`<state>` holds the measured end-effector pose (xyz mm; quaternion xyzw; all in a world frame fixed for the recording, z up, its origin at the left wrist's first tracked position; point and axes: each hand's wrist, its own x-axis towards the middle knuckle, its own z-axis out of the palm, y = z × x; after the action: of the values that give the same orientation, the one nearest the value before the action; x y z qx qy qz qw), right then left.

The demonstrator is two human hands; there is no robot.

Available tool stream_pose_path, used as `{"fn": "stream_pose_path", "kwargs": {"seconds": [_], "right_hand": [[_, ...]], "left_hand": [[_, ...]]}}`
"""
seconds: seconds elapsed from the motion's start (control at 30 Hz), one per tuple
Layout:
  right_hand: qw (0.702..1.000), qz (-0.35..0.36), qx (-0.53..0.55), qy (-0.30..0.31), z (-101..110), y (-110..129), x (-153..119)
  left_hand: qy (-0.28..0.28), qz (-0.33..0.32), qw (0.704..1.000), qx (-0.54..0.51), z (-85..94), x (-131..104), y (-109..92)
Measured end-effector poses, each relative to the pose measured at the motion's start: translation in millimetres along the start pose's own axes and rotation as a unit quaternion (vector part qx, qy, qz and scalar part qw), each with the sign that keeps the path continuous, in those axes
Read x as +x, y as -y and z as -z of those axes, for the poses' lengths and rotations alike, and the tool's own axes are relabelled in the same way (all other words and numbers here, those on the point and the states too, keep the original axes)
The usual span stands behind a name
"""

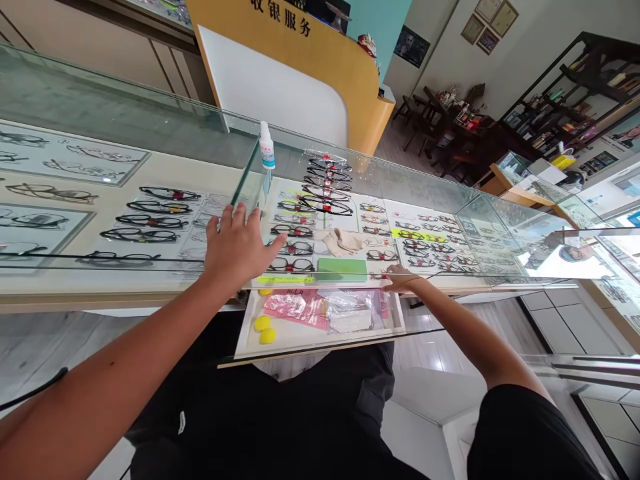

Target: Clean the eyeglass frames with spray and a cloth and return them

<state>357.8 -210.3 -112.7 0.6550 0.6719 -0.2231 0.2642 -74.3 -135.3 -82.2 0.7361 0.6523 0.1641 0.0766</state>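
Observation:
My left hand lies on the glass counter top with its fingers spread, holding nothing. Below and beside it, rows of eyeglasses rest in the case. At the front edge, above the right end of the open drawer, is my right hand. Its fingers are bent around the right end of a small pair of eyeglasses with a red tag; the grip is partly hidden. A green pad and a beige cloth lie between my hands.
The drawer holds pink packets, a clear plastic bag and yellow round pieces. A white spray bottle stands on the glass near a stack of eyeglasses. Beyond the counter stands a wooden cashier desk.

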Motion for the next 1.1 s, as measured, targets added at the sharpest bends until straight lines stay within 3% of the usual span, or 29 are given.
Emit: {"fn": "stream_pose_path", "kwargs": {"seconds": [0.17, 0.27, 0.3, 0.33, 0.4, 0.5, 0.6, 0.7, 0.8, 0.87, 1.1], "right_hand": [[0.998, 0.056, 0.013, 0.019, 11, 34, -40], [0.987, 0.149, 0.045, 0.044, 18, 56, -81], [0.974, 0.211, 0.074, 0.032, 21, 61, -95], [0.961, 0.258, 0.096, -0.016, 25, 63, -106], [0.939, 0.286, 0.117, -0.153, 35, 59, -119], [0.909, 0.227, 0.148, -0.317, 45, 37, -109], [0.881, 0.123, 0.217, -0.401, 44, 9, -75], [0.852, 0.028, 0.26, -0.453, 32, -10, -42], [0.837, 0.006, 0.261, -0.481, 18, -21, -26], [0.83, -0.006, 0.258, -0.494, 12, -25, -21], [0.83, -0.048, 0.257, -0.492, 1, -32, -11]], "left_hand": [[-0.003, 0.004, 1.0, 0.018, -4.5, 2, 1], [-0.005, -0.001, 1.0, 0.022, -6.2, 2, 4], [-0.01, -0.006, 1.0, 0.021, -6.1, 2, 5], [-0.016, -0.015, 1.0, 0.019, -5.4, 2, 6], [-0.034, -0.051, 0.998, 0.011, -2.3, 2, 5], [-0.051, -0.16, 0.986, 0.0, 5.0, 0, -8], [-0.012, -0.293, 0.956, -0.01, 6.8, -4, -40], [0.019, -0.384, 0.923, -0.013, -3.7, -9, -77], [0.04, -0.401, 0.915, -0.004, -19.8, -9, -101], [0.048, -0.395, 0.917, -0.004, -27.6, -8, -106], [0.029, -0.386, 0.921, -0.042, -26.5, -4, -89]]}}
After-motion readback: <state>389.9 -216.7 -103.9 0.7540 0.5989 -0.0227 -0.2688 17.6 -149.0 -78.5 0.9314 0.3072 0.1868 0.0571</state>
